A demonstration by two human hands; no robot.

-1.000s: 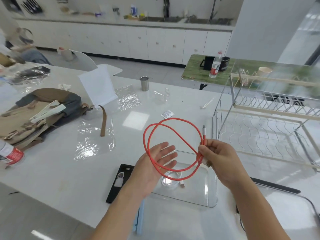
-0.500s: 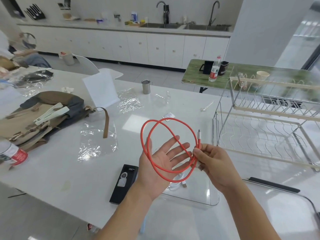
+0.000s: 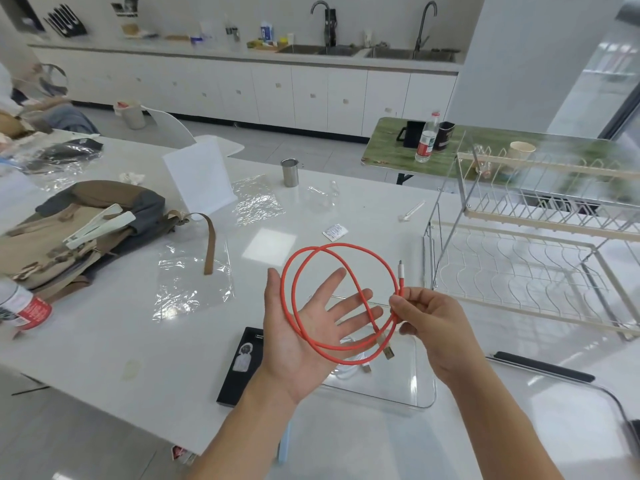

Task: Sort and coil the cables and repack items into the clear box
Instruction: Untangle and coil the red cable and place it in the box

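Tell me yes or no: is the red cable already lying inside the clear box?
No, the red cable hangs looped over the open left hand, pinched by the right hand, above the clear box.

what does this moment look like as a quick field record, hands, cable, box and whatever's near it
left hand: open, palm up, red loops draped over palm and fingers
right hand: pinches the loops together at their right side
red cable: coiled in about two loops, held above the table, both plugs free by the right hand
clear box: on the white table under the hands, a white cable inside
black box: flat on the table, left of the clear box
dish rack: right of the hands
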